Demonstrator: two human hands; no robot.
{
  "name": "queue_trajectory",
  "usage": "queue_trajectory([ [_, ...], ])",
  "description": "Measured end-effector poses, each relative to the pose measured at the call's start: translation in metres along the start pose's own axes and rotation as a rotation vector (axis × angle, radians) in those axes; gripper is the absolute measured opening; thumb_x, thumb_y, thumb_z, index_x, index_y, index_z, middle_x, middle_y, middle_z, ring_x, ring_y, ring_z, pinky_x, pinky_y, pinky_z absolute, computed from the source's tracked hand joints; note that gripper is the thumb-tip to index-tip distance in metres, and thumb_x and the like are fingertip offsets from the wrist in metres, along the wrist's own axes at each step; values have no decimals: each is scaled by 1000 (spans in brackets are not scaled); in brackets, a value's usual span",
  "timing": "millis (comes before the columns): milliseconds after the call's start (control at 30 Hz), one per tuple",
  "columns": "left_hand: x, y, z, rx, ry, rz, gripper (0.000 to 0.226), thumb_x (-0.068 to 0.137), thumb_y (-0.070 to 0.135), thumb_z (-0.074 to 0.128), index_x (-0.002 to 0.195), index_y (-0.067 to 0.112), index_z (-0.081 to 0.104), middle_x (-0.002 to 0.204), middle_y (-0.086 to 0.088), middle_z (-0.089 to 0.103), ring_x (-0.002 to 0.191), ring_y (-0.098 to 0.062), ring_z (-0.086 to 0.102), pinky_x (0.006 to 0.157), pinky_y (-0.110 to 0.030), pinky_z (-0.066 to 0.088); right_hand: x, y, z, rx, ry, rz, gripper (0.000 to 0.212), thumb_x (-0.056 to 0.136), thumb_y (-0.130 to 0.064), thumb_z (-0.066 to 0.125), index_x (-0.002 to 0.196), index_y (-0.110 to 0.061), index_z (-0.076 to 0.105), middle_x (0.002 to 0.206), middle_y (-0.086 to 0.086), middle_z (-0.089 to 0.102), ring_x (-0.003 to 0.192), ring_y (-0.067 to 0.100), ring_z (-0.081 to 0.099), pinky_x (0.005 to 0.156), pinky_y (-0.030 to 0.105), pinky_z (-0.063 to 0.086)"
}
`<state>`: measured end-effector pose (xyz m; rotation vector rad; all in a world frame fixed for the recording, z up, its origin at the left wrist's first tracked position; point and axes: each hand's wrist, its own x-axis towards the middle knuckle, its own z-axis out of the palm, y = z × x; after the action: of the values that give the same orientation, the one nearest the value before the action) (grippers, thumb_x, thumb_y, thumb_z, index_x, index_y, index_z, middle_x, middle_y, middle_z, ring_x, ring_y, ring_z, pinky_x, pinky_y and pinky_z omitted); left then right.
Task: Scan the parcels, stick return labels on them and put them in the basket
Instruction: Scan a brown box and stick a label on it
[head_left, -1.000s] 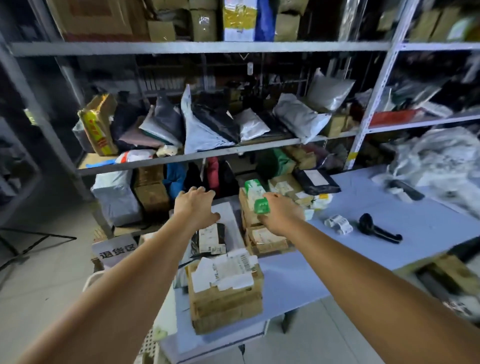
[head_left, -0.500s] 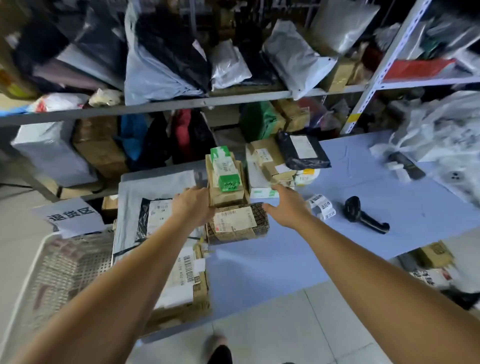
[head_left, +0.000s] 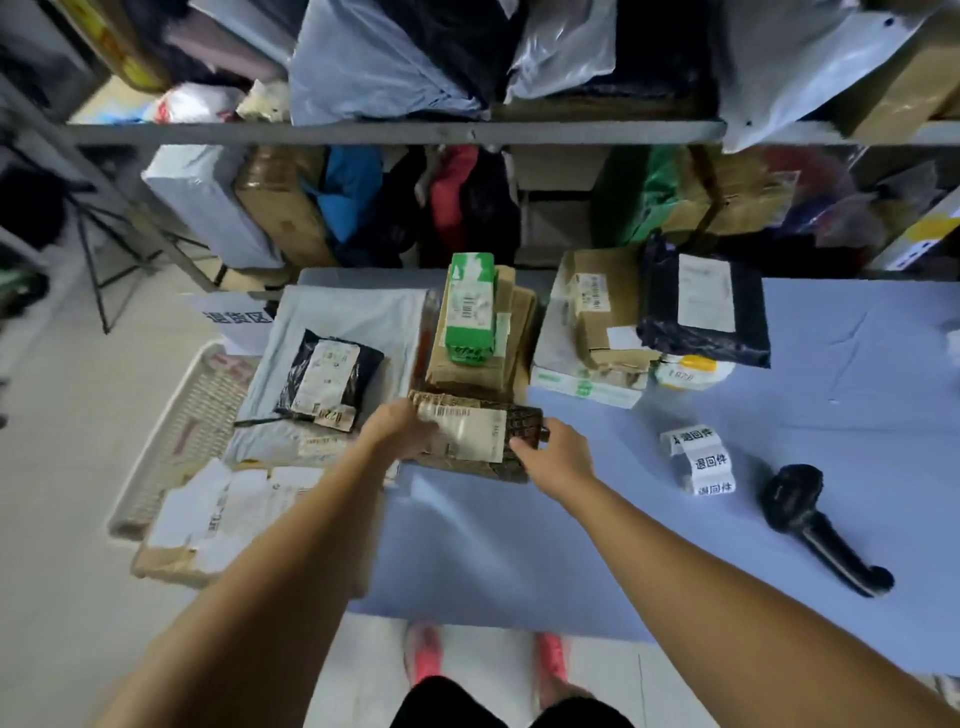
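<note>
Through the head camera I saw 1 small parcel at the middle of the desk. It was a flat rectangular block wrapped in dark, woven-looking material, with a smooth white barcode label across its top. I could not tell whether it rested on the pale blue cloth or was just lifted. It sat directly in front of a stack of brown cardboard boxes topped by a glossy green-and-white carton.

The left hand gripped the parcel's left end, fingers curled over the label's edge. The right hand clasped the right end, fingertips bent round the dark corner. Both bare forearms stretched forward and converged on it.

To the right lay a curling strip of white return labels, and beyond it a black pistol-shaped scanner on its side. A white mesh basket stood off the desk's left edge, and a crinkled black poly bag lay left of the stack.
</note>
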<state>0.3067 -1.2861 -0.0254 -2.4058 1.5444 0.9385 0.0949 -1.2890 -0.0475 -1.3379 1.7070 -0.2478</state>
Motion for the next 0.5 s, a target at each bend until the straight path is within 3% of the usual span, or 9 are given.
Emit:
queue_trajectory([
  [100,-3,6,10,-133,44,-50,23,92,29,61,95,6,57,94,-10,64,81,-22,63,67,-33,56,6,2,-5,63,5,37,31,87,-27,70,112,-10,66,111,10,69,100,29,65,82,37,56],
  [167,-10,10,15,-178,77,-40,32,91,30,65,110,5,59,100,-13,67,86,-25,66,74,-35,58,8,3,-11,104,14,63,23,85,-23,69,105,-11,68,104,10,70,93,29,66,79,39,58],
  [233,-18,15,21,-185,144,-7,39,90,31,66,119,7,56,104,-14,67,82,-23,61,68,-31,51,7,5,-19,121,33,52,19,85,-23,69,102,-15,68,101,8,70,91,27,67,81,41,59],
  [367,-38,27,34,-219,235,4,22,88,29,66,97,19,48,95,-6,60,67,-14,50,55,-24,36,1,14,-40,112,61,-12,20,86,-25,69,104,-15,70,102,5,72,93,25,67,82,42,58],
  [500,-55,37,53,-315,215,51,30,85,28,64,109,13,56,103,-8,65,87,-27,58,69,-30,41,-17,29,-64,117,73,-29,24,86,-25,69,107,-13,70,103,8,73,95,27,68,83,47,58],
])
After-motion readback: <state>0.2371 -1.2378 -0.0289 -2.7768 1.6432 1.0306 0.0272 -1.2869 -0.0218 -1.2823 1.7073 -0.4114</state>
